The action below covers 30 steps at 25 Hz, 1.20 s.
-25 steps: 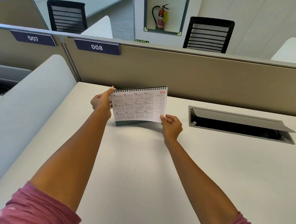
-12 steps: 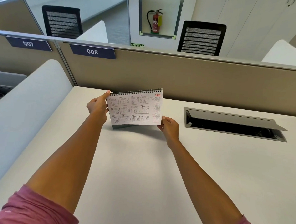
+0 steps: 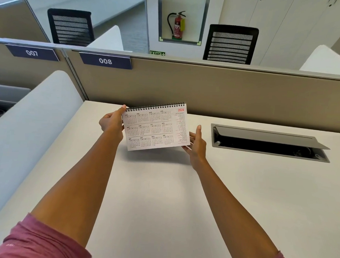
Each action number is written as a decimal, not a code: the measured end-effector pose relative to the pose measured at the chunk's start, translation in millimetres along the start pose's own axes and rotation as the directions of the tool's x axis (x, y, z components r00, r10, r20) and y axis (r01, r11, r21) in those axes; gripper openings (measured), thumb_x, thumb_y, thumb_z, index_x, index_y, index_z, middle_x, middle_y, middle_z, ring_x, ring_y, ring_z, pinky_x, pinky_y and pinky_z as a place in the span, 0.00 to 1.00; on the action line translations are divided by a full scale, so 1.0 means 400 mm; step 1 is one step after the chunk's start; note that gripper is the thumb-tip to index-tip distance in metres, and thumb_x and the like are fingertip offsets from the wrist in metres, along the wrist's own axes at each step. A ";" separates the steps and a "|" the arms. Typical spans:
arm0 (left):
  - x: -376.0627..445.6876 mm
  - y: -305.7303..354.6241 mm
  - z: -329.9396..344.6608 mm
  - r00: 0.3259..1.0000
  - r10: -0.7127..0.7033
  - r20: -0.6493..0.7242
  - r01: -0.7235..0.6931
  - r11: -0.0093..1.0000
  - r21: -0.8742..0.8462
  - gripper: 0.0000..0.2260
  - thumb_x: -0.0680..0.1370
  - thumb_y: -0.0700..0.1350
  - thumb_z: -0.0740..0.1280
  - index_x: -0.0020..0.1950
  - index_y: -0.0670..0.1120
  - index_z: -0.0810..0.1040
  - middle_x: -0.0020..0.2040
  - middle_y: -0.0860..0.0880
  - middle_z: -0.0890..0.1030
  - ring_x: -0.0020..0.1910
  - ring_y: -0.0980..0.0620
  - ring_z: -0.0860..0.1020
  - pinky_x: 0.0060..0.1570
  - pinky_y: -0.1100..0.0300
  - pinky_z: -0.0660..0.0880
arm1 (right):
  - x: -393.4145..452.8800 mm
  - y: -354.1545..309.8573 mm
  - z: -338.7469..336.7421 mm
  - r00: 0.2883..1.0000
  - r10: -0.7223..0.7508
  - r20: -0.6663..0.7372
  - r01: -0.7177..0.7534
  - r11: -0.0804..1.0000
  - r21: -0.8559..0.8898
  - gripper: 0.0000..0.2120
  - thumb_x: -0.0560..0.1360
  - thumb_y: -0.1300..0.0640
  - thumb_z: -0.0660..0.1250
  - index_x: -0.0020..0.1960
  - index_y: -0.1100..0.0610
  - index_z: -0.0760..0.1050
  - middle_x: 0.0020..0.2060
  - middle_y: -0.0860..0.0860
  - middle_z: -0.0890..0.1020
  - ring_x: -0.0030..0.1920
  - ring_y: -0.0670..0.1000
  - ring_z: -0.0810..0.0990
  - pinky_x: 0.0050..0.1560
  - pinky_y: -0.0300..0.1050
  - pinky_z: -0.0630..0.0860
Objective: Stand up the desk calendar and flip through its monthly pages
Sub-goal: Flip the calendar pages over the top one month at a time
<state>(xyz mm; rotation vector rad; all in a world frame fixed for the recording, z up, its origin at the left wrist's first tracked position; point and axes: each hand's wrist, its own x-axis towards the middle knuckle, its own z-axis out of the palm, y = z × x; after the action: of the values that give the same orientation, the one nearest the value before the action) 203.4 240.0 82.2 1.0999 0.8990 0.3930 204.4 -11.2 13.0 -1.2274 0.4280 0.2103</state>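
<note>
Two bare forearms reach out over the white worktop point(image 3: 162, 205). The right hand point(image 3: 196, 144) cups the lower right corner of the desk calendar point(image 3: 155, 128), fingers loosely curled behind it. The left hand point(image 3: 111, 123) pinches its upper left corner by the spiral binding. The calendar is tilted, its year-overview page facing the camera. Beyond it runs a beige partition point(image 3: 205, 87).
</note>
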 end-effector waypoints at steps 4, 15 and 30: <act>-0.006 0.002 0.000 1.000 0.008 -0.006 -0.008 1.000 -0.004 0.16 0.73 0.47 0.77 0.41 0.46 0.69 0.41 0.48 0.82 0.38 0.52 0.80 0.41 0.57 0.77 | -0.005 0.019 -0.038 0.991 -0.056 0.122 0.058 0.998 -0.012 0.08 0.80 0.57 0.64 0.55 0.59 0.79 0.54 0.57 0.84 0.52 0.54 0.83 0.46 0.41 0.82; -0.014 0.003 -0.003 1.000 0.010 -0.009 -0.011 1.000 -0.019 0.17 0.73 0.47 0.77 0.40 0.46 0.68 0.40 0.48 0.83 0.36 0.52 0.81 0.32 0.61 0.77 | -0.005 0.035 -0.069 0.980 -0.134 0.147 0.137 0.991 -0.007 0.15 0.76 0.66 0.68 0.62 0.64 0.77 0.51 0.56 0.84 0.45 0.50 0.84 0.49 0.40 0.82; -0.012 0.000 -0.003 1.000 0.015 -0.011 -0.016 1.000 -0.027 0.17 0.72 0.47 0.77 0.40 0.46 0.68 0.38 0.49 0.82 0.35 0.53 0.81 0.29 0.63 0.76 | 0.002 0.027 -0.057 0.971 -0.199 0.130 0.214 0.970 -0.119 0.05 0.71 0.58 0.76 0.45 0.58 0.82 0.42 0.50 0.87 0.44 0.49 0.85 0.48 0.40 0.82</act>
<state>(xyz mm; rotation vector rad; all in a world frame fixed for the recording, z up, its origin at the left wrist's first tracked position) 199.6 237.3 83.9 1.0816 0.8926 0.4229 196.3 -29.1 -2.8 -1.3723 0.1835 0.1326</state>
